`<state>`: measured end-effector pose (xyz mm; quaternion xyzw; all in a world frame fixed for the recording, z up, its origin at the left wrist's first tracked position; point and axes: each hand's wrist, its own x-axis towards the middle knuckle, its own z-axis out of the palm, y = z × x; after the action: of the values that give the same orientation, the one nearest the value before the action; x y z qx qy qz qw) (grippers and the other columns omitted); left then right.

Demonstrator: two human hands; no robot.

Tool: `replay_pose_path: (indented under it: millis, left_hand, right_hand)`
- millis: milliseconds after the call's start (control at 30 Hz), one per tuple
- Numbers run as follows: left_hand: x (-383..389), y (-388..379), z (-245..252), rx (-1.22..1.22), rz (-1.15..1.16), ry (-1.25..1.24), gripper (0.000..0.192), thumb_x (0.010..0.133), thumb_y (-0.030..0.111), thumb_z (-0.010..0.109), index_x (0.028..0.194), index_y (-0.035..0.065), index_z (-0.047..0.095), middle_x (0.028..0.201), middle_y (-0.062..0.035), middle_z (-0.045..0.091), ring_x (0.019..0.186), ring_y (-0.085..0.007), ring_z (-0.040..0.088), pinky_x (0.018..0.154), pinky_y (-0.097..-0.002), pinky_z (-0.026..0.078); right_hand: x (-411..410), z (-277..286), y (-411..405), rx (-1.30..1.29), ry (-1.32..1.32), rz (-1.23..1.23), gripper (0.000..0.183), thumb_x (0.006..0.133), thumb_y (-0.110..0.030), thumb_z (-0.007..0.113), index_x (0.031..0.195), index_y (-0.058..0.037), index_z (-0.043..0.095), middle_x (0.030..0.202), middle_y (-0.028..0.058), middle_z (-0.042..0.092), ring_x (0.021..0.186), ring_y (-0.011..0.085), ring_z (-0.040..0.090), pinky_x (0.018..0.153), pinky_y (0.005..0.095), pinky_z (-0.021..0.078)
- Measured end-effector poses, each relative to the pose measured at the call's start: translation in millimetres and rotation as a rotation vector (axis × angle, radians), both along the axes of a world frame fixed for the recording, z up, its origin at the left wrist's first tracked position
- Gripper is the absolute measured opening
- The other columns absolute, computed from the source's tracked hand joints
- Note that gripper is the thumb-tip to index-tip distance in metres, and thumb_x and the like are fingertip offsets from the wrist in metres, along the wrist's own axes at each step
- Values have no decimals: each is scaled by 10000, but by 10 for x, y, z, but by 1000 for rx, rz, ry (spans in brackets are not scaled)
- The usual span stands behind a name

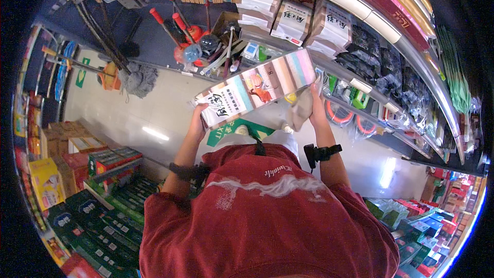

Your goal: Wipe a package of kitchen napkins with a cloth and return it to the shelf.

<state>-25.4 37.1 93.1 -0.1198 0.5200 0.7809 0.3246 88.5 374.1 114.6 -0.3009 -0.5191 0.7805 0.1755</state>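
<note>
A long packet of folded, multi-coloured cloths (266, 81) in clear wrap hangs in front of my body, tilted up towards the right. It bears a white printed label with a cartoon figure. My left hand (198, 121) grips its lower left end, the thumb over the label. At the other end my right hand (316, 102) holds the packet by its right edge. A crumpled grey-beige piece (302, 109) hangs beside my right palm; whether it is cloth or wrapping I cannot tell. Just beyond the packet, similar packs (291, 17) are stacked on a shelf.
Metal shelving (359, 2) curves along the front and right. Red-handled plungers (189, 33) stand at the front left, near a grey mop head (141, 79). Cartons (58, 139) and green boxes (92, 224) are piled at left. A green floor sign (247, 127) lies by my feet.
</note>
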Motion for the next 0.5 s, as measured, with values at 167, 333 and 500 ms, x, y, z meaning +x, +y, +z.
replay_pose_path:
  millis: [167,333,500]
  left_hand:
    - [-74,-48,116,103,-108,-36,539,782,300,510,1203,-21,407,1124,-151,551,1013,-252,553,899,-359,424]
    - [-163,-167,168,18,-327,32,563,779,296,521,1227,-20,390,1154,-138,534,1088,-252,494,980,-371,324]
    - [-214,-234,140,-104,-408,101,743,757,323,587,1331,-8,249,1282,-150,421,1176,-248,405,995,-386,282]
  right_hand:
    - [-140,14,-44,-132,29,21,739,799,-368,629,1335,-27,251,1261,113,399,1145,219,409,937,334,362]
    - [-348,118,-112,-129,94,59,751,768,-314,668,1322,-11,261,1258,109,404,1143,227,411,938,340,356]
    - [-506,152,-132,-91,77,-48,679,722,-268,698,1256,-23,358,1176,103,487,1053,210,499,892,328,415]
